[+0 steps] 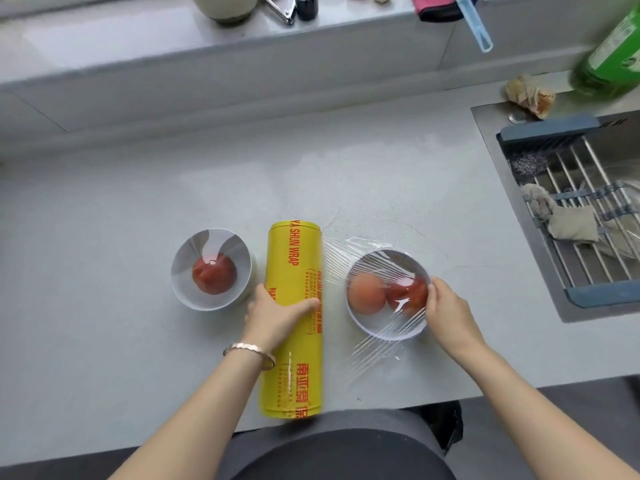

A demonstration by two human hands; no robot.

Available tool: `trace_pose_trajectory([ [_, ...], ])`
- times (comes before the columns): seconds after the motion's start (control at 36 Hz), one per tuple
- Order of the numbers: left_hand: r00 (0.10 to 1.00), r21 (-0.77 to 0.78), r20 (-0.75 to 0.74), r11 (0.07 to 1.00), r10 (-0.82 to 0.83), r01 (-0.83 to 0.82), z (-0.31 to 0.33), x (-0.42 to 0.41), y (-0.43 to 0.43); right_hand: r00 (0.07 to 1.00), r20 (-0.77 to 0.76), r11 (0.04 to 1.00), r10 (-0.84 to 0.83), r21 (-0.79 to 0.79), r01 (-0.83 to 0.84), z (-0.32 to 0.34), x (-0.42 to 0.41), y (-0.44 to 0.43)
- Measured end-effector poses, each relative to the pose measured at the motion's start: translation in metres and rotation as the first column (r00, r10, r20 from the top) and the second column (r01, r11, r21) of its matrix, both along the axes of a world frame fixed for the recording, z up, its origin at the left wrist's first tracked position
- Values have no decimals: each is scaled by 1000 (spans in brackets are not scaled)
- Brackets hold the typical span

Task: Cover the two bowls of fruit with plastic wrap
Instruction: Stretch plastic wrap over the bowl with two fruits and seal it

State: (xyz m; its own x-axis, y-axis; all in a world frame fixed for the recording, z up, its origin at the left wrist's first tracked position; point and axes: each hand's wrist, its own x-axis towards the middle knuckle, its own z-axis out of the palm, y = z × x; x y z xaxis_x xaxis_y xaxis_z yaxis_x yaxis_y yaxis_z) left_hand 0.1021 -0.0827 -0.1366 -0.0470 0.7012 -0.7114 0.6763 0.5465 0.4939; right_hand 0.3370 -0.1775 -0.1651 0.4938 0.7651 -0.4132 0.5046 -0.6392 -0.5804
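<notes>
While the left hand (pixel 277 317) holds the yellow wrap roll (pixel 294 268) near the table's (pixel 138 220) front edge, its grip closed round the tube and its fingers hidden behind it, film (pixel 374 355) stretches over the right bowl (pixel 381 336). The right hand (pixel 446 306) meets that bowl's right rim, but I cannot tell whether its grip pinches the film. The left bowl (pixel 180 289) sits left of the roll, its covering unclear.

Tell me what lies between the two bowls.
The yellow wrap roll, gripped by the left hand, lies between the left bowl and right bowl; film stretches from it over the right bowl. Head view.
</notes>
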Motion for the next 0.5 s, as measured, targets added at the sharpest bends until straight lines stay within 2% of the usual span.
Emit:
trace_pose_trajectory([
  [0.06,990,-67,124,996,69,-61,-4,0,6,1000,-1,1000,4,-17,-4,0,6,-1],
  [0.19,975,-81,203,994,95,-80,-4,1,8,999,7,999,38,-39,-38,1,15,-2],
  [0.28,976,-22,189,994,109,-107,2,5,2,999,17,998,47,-32,-47,1,15,-2],
  [0.39,998,143,38,988,49,-54,-1,9,-6,998,23,998,49,-37,-49,1,15,-1],
  [0.5,998,130,4,989,64,-64,-5,5,-4,999,17,998,40,-41,-40,2,13,-2],
])
